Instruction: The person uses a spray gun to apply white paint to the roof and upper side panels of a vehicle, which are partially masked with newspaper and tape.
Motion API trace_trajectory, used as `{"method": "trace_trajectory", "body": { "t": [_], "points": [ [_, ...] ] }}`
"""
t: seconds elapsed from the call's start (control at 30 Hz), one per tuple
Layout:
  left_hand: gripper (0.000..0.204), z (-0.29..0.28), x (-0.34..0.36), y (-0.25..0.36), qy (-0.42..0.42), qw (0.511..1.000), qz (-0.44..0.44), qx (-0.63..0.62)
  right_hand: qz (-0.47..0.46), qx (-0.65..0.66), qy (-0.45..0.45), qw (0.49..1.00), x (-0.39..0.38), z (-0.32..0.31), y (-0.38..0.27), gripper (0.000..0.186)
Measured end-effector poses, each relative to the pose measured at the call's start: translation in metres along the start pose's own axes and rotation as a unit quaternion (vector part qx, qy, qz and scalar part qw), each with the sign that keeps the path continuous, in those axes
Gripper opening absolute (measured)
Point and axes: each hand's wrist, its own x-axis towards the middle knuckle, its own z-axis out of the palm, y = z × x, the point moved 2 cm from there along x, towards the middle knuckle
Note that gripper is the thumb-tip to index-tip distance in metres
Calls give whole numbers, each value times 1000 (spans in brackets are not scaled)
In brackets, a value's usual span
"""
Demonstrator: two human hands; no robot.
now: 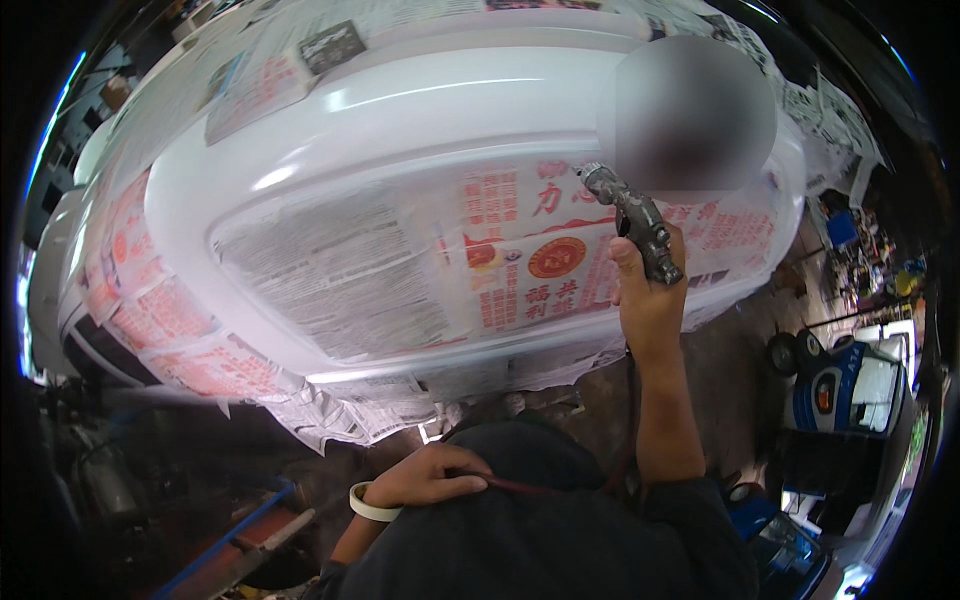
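Observation:
My right hand [652,295] is wrapped round a dark, paint-spattered spray gun [640,225], raised over the papered middle of a glossy white vehicle panel [400,105]. The gun's nozzle points up and left, near the curved white band above the paper. Newspaper [330,270] with black and red print covers the middle of the panel and is misted with white. Low by my body, my left hand [430,475] is closed on a thin dark red hose [525,488], which runs right toward my right arm. A round blurred patch hides part of the panel's upper right.
More newspaper [160,320] wraps the vehicle's left side, and loose sheets [825,115] hang at the upper right. A blue and white machine [850,395] stands on the floor at the right. A blue bar [225,540] lies slanting at the lower left.

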Motion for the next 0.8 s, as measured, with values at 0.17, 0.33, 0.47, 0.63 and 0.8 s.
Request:
{"method": "trace_trajectory", "body": {
  "t": [0.17,0.33,0.47,0.63,0.8],
  "points": [
    [27,6,-16,-3,49,999,19,-12,16,58,-107,992,-10,53,-16,37],
    [27,16,-36,-12,100,993,51,-38,-16,47,-191,980,-22,115,-34,40],
    [26,25,-55,-19,134,986,64,-73,-107,13,-244,964,-32,171,-55,39],
    [26,37,-69,-31,174,978,70,-91,-202,13,-310,929,-47,242,-82,40],
    [27,47,-72,-39,231,963,93,-101,-181,-8,-407,895,-57,271,-107,37]
  ]
}}
